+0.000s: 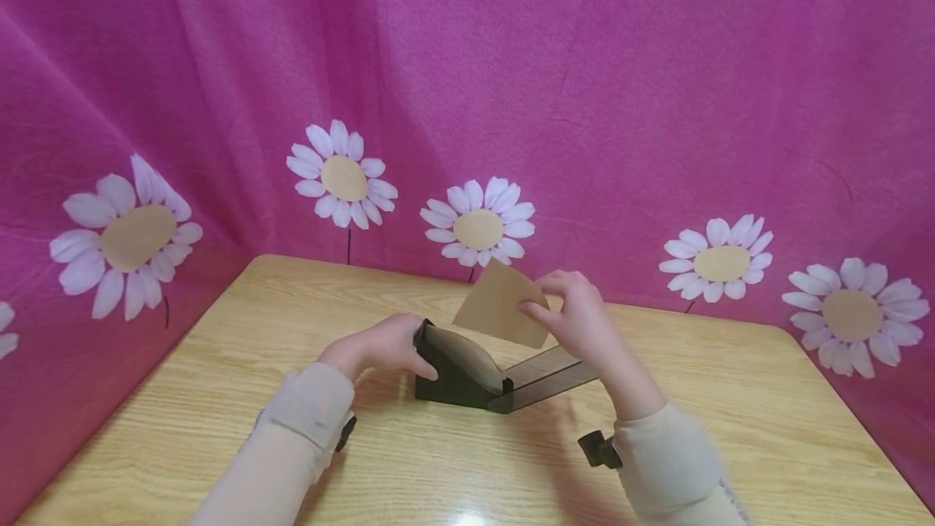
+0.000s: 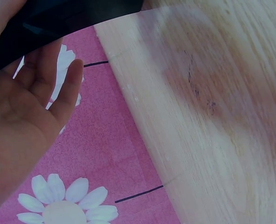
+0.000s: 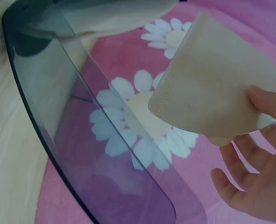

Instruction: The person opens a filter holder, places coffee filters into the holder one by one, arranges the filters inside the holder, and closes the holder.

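A brown paper coffee filter (image 1: 500,303) is pinched between the thumb and fingers of my right hand (image 1: 580,319), held in the air above a black filter box (image 1: 453,384). The right wrist view shows the crimped seam of this cone-shaped filter (image 3: 217,84). My left hand (image 1: 383,347) grips the box at its left end, thumb on the front side. The box's smoky see-through lid (image 1: 551,384) is swung open to the right, below my right hand. More brown filters (image 1: 463,351) stand inside the box. In the left wrist view the dark box (image 2: 81,16) hides part of the left fingers.
The box stands on a light wood-grain table (image 1: 380,461). Behind and to the sides hangs a magenta cloth (image 1: 584,88) printed with white daisies. Black wrist-worn pieces (image 1: 601,450) sit by the cuffs of both beige sleeves.
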Demonstrator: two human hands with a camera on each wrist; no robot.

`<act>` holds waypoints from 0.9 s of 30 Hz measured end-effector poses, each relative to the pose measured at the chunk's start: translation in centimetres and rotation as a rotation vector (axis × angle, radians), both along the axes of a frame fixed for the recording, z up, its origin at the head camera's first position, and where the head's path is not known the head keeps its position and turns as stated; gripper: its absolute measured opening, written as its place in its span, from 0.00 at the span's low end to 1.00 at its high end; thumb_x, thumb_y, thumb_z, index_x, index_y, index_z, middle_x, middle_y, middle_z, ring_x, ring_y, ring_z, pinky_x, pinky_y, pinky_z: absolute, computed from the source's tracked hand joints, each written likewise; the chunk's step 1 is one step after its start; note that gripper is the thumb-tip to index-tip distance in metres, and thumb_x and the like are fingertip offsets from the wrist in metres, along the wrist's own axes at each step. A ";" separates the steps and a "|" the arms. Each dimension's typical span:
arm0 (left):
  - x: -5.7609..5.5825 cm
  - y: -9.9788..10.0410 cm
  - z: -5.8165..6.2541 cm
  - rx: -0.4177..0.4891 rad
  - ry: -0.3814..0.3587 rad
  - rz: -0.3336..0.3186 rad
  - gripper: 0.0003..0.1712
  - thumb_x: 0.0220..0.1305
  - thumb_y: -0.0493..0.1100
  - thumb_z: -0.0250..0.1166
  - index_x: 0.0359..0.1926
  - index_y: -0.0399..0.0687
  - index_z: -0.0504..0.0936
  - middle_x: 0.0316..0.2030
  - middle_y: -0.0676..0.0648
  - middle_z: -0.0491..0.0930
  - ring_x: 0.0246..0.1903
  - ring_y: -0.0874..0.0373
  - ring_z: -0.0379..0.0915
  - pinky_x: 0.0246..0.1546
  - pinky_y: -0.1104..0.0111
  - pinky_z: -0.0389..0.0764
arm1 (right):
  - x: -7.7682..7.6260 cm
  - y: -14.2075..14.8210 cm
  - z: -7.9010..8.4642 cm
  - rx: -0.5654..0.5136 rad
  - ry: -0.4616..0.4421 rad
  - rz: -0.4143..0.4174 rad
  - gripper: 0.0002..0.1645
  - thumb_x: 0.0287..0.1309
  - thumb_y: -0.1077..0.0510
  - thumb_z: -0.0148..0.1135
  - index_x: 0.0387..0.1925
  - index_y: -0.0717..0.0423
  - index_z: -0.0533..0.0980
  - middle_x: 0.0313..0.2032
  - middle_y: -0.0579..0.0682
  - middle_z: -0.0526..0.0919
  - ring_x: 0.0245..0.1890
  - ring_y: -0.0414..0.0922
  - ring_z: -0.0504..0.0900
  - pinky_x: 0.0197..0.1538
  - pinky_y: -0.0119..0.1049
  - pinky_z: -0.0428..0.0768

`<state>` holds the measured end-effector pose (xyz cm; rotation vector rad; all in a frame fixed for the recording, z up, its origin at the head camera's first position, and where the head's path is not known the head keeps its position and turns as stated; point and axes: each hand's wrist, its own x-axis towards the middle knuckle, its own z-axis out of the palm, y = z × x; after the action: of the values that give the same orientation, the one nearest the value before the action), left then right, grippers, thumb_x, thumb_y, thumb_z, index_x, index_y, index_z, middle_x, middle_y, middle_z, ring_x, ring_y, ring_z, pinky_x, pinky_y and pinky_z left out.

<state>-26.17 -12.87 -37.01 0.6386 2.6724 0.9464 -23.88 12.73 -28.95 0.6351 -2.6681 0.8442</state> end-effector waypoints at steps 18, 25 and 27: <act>0.1 0.2 0.2 0.030 -0.036 -0.001 0.13 0.41 0.39 0.76 0.26 0.43 0.79 0.22 0.53 0.75 0.24 0.62 0.65 0.31 0.71 0.71 | 0.2 -2.6 -2.0 0.065 -0.021 -0.034 0.15 0.49 0.58 0.68 0.16 0.55 0.71 0.37 0.54 0.83 0.43 0.52 0.74 0.49 0.47 0.73; 0.1 0.1 0.2 0.021 -0.027 0.004 0.13 0.40 0.39 0.76 0.24 0.43 0.78 0.20 0.54 0.72 0.23 0.63 0.63 0.29 0.71 0.70 | 0.2 -3.0 -2.8 0.078 0.003 -0.014 0.16 0.48 0.57 0.68 0.15 0.55 0.70 0.37 0.54 0.83 0.43 0.54 0.76 0.52 0.48 0.72; 0.1 0.1 0.2 0.022 -0.027 0.000 0.13 0.40 0.39 0.76 0.24 0.43 0.78 0.20 0.55 0.72 0.23 0.63 0.63 0.29 0.71 0.70 | 0.2 -3.2 -3.0 0.082 0.004 -0.004 0.18 0.48 0.57 0.68 0.14 0.55 0.69 0.37 0.54 0.84 0.45 0.54 0.77 0.54 0.49 0.71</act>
<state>-26.05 -12.75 -36.77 0.6263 2.6420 0.9794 -23.69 9.58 -31.97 0.6492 -2.7111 0.7348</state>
